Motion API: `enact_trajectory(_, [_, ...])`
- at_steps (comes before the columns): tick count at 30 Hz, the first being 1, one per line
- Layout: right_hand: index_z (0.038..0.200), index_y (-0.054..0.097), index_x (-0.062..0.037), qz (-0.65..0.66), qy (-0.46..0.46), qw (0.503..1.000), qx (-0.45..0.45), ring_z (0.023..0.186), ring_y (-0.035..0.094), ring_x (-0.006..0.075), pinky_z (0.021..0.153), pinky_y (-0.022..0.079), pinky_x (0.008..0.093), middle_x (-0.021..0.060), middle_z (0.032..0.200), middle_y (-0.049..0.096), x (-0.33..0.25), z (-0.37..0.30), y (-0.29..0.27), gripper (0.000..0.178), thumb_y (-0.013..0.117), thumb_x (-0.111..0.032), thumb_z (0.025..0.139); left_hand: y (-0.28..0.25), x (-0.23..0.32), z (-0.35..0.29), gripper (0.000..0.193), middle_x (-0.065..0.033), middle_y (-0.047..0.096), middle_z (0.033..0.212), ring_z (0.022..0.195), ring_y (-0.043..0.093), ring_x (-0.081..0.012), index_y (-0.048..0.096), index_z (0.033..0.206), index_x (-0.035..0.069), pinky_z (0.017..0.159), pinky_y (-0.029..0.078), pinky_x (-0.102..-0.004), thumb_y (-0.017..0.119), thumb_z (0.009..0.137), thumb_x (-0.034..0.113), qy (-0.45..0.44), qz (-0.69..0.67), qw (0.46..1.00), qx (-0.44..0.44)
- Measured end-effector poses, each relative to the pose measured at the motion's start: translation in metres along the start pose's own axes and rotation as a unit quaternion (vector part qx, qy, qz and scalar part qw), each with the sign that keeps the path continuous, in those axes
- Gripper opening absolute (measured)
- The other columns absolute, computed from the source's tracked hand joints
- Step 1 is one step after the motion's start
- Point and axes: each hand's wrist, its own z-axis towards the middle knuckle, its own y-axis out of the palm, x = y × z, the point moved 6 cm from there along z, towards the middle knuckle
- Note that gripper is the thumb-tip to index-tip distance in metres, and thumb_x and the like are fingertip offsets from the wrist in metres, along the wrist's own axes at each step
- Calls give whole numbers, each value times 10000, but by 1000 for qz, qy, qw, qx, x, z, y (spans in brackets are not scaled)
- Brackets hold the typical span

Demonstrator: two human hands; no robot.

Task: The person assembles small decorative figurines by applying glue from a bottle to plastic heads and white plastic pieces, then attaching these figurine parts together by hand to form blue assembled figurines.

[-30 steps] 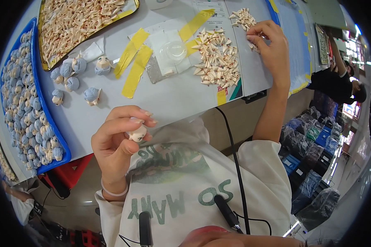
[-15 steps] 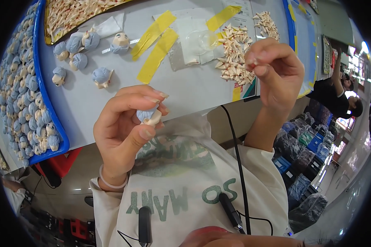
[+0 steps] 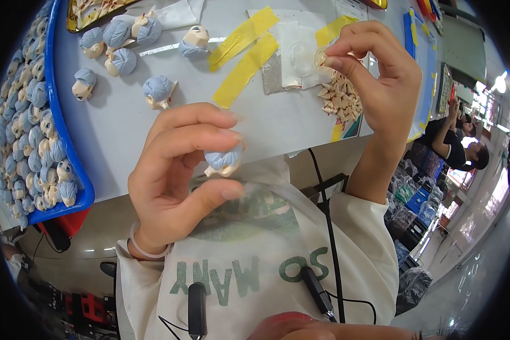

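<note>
In my left hand (image 3: 170, 164) is a small doll head (image 3: 224, 161) with blue hair and a cream face, held by the fingers above my thumb. Its underside or side is turned toward me. The thumb and forefinger of my right hand (image 3: 382, 76) pinch a tiny cream piece with a red mark (image 3: 323, 58). That piece is at the right edge of a clear round disc (image 3: 301, 59), over a white sheet (image 3: 289, 31). Below the right hand lies a pile of pointed cream pieces (image 3: 341, 101). Loose doll heads (image 3: 159, 89) stand left on the table.
A blue tray (image 3: 55, 107) packed with doll heads lines the left side. At the far left is a gold-rimmed tray (image 3: 72, 21) of pointed pieces. Yellow tape strips (image 3: 245, 71) cross the table (image 3: 209, 93). A black cable (image 3: 331, 249) hangs before me. Other people work at right.
My right hand has moved from above the pointed pieces to the clear disc with its small piece. The left thumb has spread away from the doll head, and the whole view has shifted.
</note>
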Motion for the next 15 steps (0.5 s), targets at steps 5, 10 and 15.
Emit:
enact_trajectory(5, [707,611,9,-15,-5,1000,-11,728,489,127,670,379,219,56,797,530,1,2,-4,146,654,82,588,3,-1,6,357,-189,472,1116,1026,508,-250,497,1046,-50,850,456,-315,653,728,-7,-42,-30,998,18])
enact_trajectory(10, [716,613,9,20,-32,999,-7,742,480,118,681,376,220,48,816,511,3,4,0,158,647,96,588,7,-2,11,329,-182,507,1092,998,528,-245,511,1032,-53,836,461,-307,641,731,-25,-14,-61,998,2])
enact_trajectory(15, [732,574,0,148,-6,987,69,689,454,140,626,353,225,64,772,493,-7,-17,-8,176,699,14,610,9,-5,15,445,-174,527,1016,771,592,-193,504,974,10,610,502,-234,742,662,219,-12,22,999,25])
